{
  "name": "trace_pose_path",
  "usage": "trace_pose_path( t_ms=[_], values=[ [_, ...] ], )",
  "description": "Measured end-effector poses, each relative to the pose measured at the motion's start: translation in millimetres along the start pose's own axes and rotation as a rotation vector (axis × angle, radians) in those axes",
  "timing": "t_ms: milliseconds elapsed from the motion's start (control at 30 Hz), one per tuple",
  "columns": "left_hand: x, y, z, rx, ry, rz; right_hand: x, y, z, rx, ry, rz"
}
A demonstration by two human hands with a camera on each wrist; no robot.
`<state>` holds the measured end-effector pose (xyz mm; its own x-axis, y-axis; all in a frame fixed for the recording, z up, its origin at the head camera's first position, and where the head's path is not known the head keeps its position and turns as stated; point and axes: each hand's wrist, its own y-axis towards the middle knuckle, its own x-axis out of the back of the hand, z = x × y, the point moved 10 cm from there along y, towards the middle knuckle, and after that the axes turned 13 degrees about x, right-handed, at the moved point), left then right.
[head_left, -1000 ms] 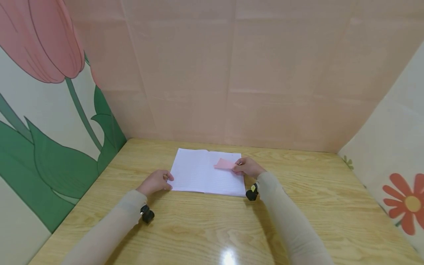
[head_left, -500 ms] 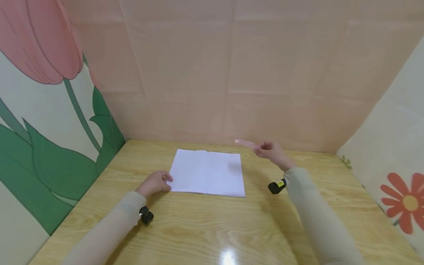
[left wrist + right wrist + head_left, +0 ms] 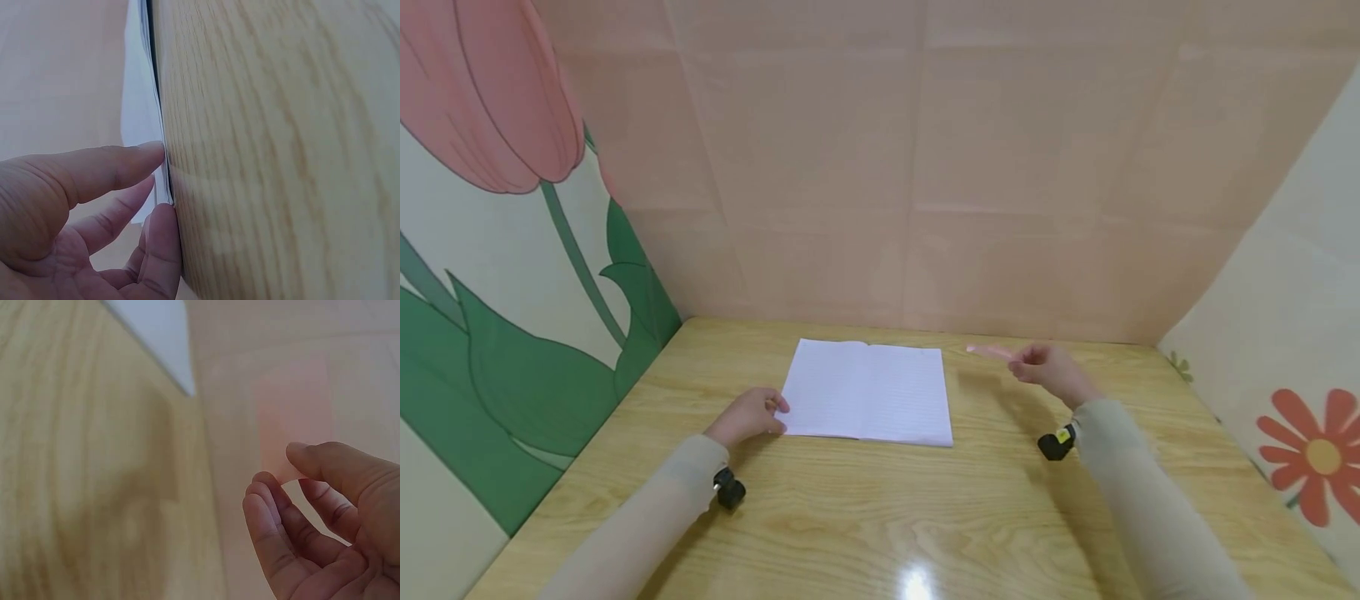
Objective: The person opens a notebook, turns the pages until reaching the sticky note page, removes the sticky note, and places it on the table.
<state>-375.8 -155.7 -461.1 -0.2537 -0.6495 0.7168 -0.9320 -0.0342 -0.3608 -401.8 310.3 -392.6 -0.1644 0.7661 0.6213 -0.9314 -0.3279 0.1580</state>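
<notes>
An open notebook (image 3: 902, 396) with ruled white pages lies flat on the wooden table. At its near left corner my left hand (image 3: 751, 417) holds the edge, thumb and curled fingers on the corner; the left wrist view shows the fingers (image 3: 161, 250) against the paper edges. Off to the right of the notebook, my right hand (image 3: 1051, 371) is raised above the table. It pinches one end of a pink sticky note (image 3: 294, 406) between thumb and fingers. From the head the sticky note (image 3: 992, 352) looks nearly edge-on and points left.
The light wood table (image 3: 850, 517) runs back to a plain pinkish backdrop (image 3: 917, 167). A tulip-printed panel (image 3: 535, 350) stands at the left, and a panel with a red flower (image 3: 1321, 457) at the right.
My right hand has lifted the pink sticky note off the right page and carried it right, past the notebook's edge, first rising and then lowering a little. The left hand stays at the corner.
</notes>
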Motion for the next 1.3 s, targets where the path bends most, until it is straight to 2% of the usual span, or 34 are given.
trace_pose_path(
  t_ms=[300,533,800,1300],
  values=[
    [0.9,1.4,1.5,0.007,-0.009,-0.007,-22,2.3,-25,-0.018,0.058,0.009],
    [0.4,1.8,2.9,0.019,-0.014,-0.011,-34,2.9,-26,0.0,0.071,0.031],
    [1.3,2.9,1.9,-0.004,-0.01,-0.023,-42,3.7,-30,-0.049,0.027,0.039],
    [1.3,1.7,0.9,-0.008,-0.009,-0.019,-48,3.0,-34,-0.077,0.081,0.045]
  ],
)
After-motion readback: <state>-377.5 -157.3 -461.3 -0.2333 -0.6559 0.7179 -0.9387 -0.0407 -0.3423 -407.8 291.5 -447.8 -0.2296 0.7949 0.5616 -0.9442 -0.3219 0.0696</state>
